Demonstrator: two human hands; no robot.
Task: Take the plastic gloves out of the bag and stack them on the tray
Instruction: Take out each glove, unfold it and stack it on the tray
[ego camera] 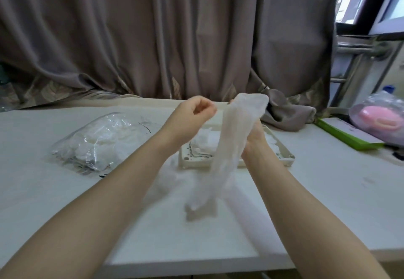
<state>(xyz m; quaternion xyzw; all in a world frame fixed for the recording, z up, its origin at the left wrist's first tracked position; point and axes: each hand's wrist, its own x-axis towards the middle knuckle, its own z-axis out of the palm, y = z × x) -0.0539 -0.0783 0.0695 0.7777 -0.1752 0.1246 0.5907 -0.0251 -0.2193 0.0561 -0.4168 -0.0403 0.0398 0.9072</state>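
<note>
A clear plastic bag (96,141) with white plastic gloves inside lies on the white table at the left. A cream tray (288,158) sits at the middle of the table, and a few flattened gloves (204,142) lie on it. My right hand (254,134) grips a long translucent glove (227,143) above the tray; the glove hangs down, blurred, toward the table's front. My left hand (192,116) is raised beside the glove's top, its fingers curled, with nothing visible between them.
A brown curtain (175,38) hangs behind the table, and its hem spills onto the table at the right (288,112). A green-edged board (347,135) and a bag with a pink object (380,121) lie at the far right.
</note>
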